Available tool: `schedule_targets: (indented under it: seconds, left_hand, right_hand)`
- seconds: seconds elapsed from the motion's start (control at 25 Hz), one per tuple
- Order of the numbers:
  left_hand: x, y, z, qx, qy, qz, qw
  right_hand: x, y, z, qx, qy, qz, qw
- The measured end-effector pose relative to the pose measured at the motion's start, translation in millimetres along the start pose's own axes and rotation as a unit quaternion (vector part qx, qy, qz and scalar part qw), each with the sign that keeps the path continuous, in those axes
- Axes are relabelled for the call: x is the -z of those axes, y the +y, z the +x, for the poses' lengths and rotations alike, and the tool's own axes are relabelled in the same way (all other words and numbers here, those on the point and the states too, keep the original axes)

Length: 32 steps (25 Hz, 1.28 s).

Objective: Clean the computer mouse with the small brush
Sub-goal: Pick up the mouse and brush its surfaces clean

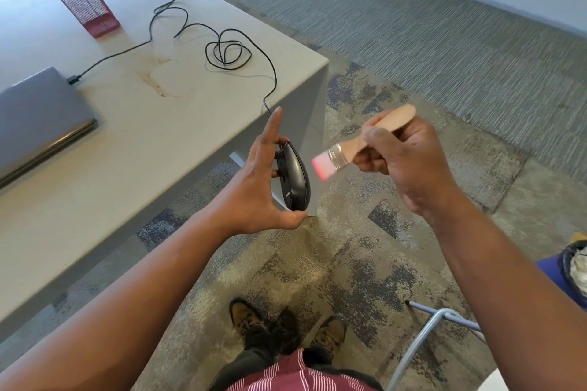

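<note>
At the far left, a closed grey laptop is lying on the pale table, with a black cable plugged into its side and running in loose coils across the tabletop. Behind it, a red mesh pen holder is standing upright near the back of the table, well apart from everything else. A brownish stain is showing on the surface between the laptop and the cable loops. Moving right, the cable is dropping over the table's corner and leading down to the computer mouse. The left hand is holding the mouse on edge in the air just off that corner, thumb under its lower end and fingers behind it, the index finger stretched upward. Just beside the mouse but apart from it, the pink bristles of the small brush are pointing toward its curved top. The right hand is gripping the brush's wooden handle, fingers wrapped round it. Below, patterned carpet is covering the floor, and the person's brown shoes are standing on it. At the lower right, a metal chair frame is showing.
</note>
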<state>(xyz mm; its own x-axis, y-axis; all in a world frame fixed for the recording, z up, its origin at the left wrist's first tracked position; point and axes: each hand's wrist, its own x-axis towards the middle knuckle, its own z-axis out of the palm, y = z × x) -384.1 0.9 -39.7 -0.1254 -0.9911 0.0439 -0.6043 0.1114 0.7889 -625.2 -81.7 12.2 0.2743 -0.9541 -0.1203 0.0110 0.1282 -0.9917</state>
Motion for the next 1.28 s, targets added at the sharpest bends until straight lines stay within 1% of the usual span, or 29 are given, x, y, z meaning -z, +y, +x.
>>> schedule_targets:
  seconds: [0.08,0.16,0.32,0.56,0.8,0.92,1.0,1.08,1.12,1.2,1.24,1.28]
  left_hand:
    - [-0.7,0.5,0.6,-0.008,-0.004,0.009,1.0]
    - [-1.8,2.1,1.5,-0.013,-0.003,0.009,1.0]
    - [-4.1,-0.9,2.5,-0.002,0.003,0.005,1.0]
    - [-0.2,-1.4,1.0,0.017,0.023,-0.005,1.0]
    - [0.4,-2.7,2.9,0.0,0.026,-0.014,1.0]
    - [0.6,-2.5,1.9,-0.005,0.02,-0.011,1.0]
    - [0.4,-1.8,1.0,-0.002,0.02,-0.012,1.0]
    - [-0.3,-1.4,0.2,0.001,0.018,-0.013,1.0]
    - [-0.9,-1.5,-0.2,0.001,0.015,-0.013,1.0]
    - [-2.1,-1.4,-1.4,0.003,0.009,-0.014,1.0]
    - [-3.1,-0.9,-2.0,0.002,0.006,-0.015,1.0]
    - [-4.2,-0.4,-2.6,-0.001,0.004,-0.015,1.0]
  right_hand:
    - [-11.0,-0.8,0.9,0.019,0.007,0.088,0.996]
    - [-22.9,4.6,2.5,0.029,0.007,0.102,0.994]
    - [-27.7,11.9,1.7,0.025,-0.012,0.053,0.998]
    - [-16.1,14.7,-5.3,0.042,-0.111,-0.001,0.993]
    - [5.9,15.8,-8.0,0.042,-0.222,-0.043,0.973]
    - [15.9,13.0,-7.2,0.052,-0.244,-0.089,0.964]
    - [22.0,11.4,-4.5,0.057,-0.242,-0.157,0.956]
    - [28.5,8.8,-0.8,0.065,-0.211,-0.211,0.952]
    - [30.2,6.7,0.4,0.069,-0.185,-0.197,0.96]
    - [26.9,2.1,0.7,0.074,-0.13,-0.08,0.986]
    - [21.0,0.6,0.3,0.078,-0.105,-0.017,0.991]
    - [13.0,0.5,0.1,0.086,-0.083,0.018,0.993]
